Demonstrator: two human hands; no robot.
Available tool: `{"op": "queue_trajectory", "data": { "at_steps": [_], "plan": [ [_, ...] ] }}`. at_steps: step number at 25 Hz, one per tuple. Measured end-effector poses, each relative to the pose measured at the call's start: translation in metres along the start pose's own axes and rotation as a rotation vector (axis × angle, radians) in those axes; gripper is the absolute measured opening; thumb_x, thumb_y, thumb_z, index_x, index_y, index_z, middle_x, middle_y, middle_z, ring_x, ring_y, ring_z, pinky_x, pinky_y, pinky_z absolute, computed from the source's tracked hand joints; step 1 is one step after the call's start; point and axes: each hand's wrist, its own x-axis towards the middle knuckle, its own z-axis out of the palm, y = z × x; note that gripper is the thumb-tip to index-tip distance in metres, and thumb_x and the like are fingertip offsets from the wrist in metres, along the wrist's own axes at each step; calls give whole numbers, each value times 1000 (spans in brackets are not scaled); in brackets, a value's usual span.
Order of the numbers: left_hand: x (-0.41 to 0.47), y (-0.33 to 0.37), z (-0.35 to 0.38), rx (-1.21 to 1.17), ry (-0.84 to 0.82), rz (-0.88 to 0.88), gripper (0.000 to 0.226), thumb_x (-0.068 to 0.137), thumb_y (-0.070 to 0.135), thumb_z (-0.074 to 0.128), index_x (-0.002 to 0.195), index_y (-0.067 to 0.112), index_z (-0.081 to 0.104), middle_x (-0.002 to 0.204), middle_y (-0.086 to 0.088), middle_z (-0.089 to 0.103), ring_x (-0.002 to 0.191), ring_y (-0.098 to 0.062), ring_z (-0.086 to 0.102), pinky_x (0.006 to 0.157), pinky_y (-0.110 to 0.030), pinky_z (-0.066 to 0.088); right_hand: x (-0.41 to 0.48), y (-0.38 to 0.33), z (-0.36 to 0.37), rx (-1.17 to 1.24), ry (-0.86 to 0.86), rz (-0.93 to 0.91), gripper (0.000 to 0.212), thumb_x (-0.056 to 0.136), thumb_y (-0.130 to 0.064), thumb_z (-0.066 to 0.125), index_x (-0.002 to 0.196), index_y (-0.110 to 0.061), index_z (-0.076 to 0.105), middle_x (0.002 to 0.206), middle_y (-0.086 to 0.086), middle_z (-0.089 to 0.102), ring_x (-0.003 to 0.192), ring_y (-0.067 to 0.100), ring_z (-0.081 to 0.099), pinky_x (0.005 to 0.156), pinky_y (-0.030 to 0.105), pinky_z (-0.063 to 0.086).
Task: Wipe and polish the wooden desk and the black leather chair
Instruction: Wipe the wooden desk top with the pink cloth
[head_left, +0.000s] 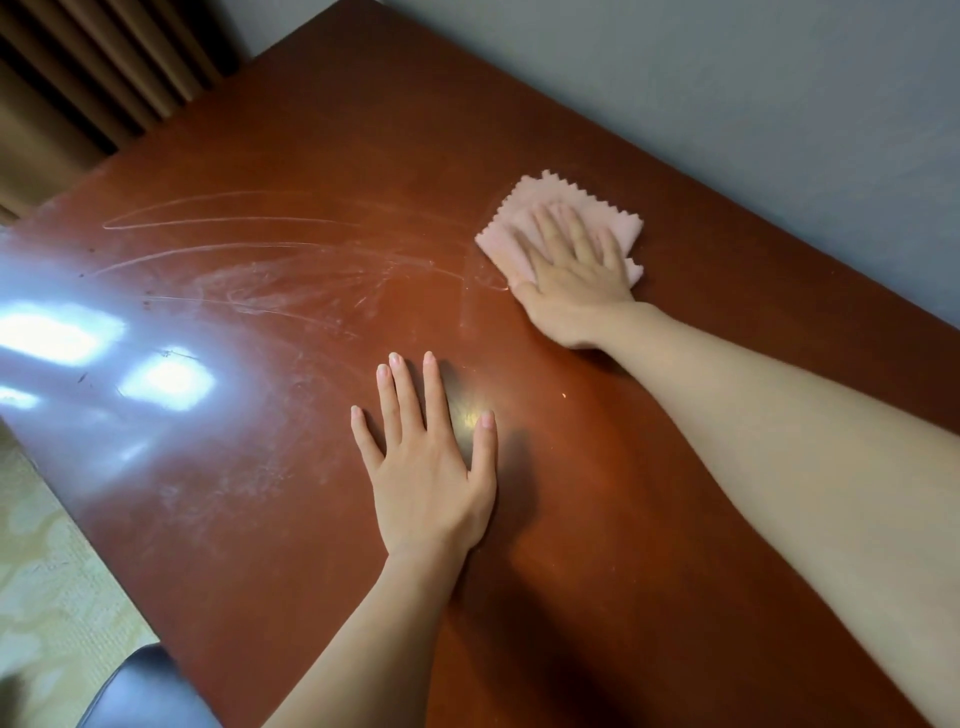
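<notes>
Your right hand lies flat, fingers straight, pressing the pink cloth onto the reddish wooden counter near the grey wall. Your left hand rests flat and open on bare wood, nearer you. Pale streaks arc leftward. The black chair sits at the counter's near-left edge.

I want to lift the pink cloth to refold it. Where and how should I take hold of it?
Probably its far zigzag edge: the pink cloth lies flat on the desk, pinned under the flat right hand, and that edge lies bare past it. Pinch it from above, from the side of the wall.
</notes>
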Motion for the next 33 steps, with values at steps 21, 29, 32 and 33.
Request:
{"op": "queue_trajectory", "data": {
  "at_steps": [21,29,32,33],
  "plan": [
    [-1,1,2,2,6,-2,75,88,59,1,153,23,-2,160,-1,-13,144,-10,-23,118,-41,-14,-67,81,20,30,67,293,60,100,-46,11,152,-26,-11,158,-7,-20,145,13,-19,118,37,-10],
    [-1,1,1,17,5,-4,74,88,60,2,153,24,-3,160,0,-15,144,-10,-24,117,-40,-15,15,5,-10,60,-19,122,57,101,-46,14,151,-32,-9,158,-4,-21,144,19,-22,117,46,-9],
    [0,1,0,3,3,-9,77,87,60,2,153,21,-5,159,1,-16,143,-9,-24,117,-39,-16,13,-36,-4,27,10,-72,56,101,-43,14,151,-33,-9,159,-3,-20,145,19,-22,117,46,-10],
    [0,1,-1,5,-2,-11,77,87,60,2,152,20,-6,158,2,-18,143,-9,-25,116,-39,-17,8,-45,-1,17,21,-134,55,101,-43,14,151,-34,-9,159,-3,-20,145,19,-22,117,46,-11]
  ]
}}
